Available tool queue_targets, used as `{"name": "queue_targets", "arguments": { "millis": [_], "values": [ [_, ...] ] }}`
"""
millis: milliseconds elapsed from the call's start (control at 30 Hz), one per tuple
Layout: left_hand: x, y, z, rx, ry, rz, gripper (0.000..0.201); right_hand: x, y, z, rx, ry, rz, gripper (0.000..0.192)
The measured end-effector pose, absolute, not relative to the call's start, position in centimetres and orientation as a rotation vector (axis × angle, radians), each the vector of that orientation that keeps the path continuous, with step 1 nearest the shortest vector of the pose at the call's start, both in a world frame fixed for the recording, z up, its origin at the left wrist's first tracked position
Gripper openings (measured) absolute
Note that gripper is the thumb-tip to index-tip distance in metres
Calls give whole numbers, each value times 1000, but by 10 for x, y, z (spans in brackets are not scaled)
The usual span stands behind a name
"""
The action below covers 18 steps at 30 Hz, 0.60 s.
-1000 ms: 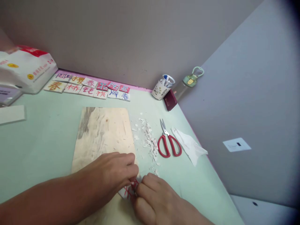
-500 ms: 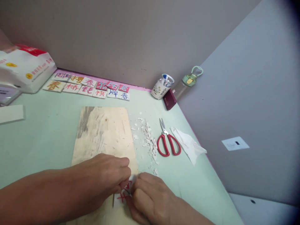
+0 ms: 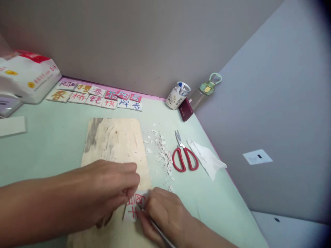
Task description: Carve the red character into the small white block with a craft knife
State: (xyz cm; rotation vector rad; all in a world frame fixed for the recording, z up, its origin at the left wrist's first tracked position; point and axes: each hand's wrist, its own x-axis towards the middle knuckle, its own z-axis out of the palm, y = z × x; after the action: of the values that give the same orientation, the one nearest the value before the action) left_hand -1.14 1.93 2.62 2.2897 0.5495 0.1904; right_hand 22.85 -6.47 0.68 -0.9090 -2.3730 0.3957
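Note:
A small white tile point(image 3: 132, 205) with a red character lies on the wooden board point(image 3: 115, 144) near the front edge. My left hand point(image 3: 108, 187) pinches the tile's upper edge and holds it down. My right hand point(image 3: 165, 215) grips a thin metal carving tool point(image 3: 155, 227), whose tip rests on the tile's right side. Most of the tile is covered by my fingers.
White shavings point(image 3: 164, 156) lie right of the board, then red scissors point(image 3: 183, 156) and a crumpled tissue point(image 3: 207, 158). Several lettered tiles point(image 3: 98, 95) line the back wall. A cup point(image 3: 177, 95), a dark red case point(image 3: 185, 109) and a bottle point(image 3: 205, 91) stand in the corner. A white bag point(image 3: 26, 77) sits far left.
My left hand has drawn back to the left and the tile has turned, so more of its red character shows. The carving tool in my right hand is now visible.

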Motion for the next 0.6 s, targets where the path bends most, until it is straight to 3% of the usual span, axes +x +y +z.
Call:
{"name": "queue_targets", "arguments": {
  "millis": [267, 300, 400, 467, 600],
  "values": [
    [-4, 29, 20, 2452, 803, 83, 13, 226, -65, -1, -916, -2293, 380, 25],
    [-2, 23, 19, 2450, 798, 71, 16, 226, -65, -1, -925, -2293, 392, 25],
    [5, 7, 14, 2460, 867, 21, 52, 225, -65, -1, -938, -2291, 404, 24],
    [9, 1, 11, 2471, 841, 13, 58, 226, -65, 1, -944, -2252, 460, 24],
    [12, 4, 1, 2497, 759, 37, 44, 232, -63, 18, -1054, -2137, 757, 21]
  ]
}}
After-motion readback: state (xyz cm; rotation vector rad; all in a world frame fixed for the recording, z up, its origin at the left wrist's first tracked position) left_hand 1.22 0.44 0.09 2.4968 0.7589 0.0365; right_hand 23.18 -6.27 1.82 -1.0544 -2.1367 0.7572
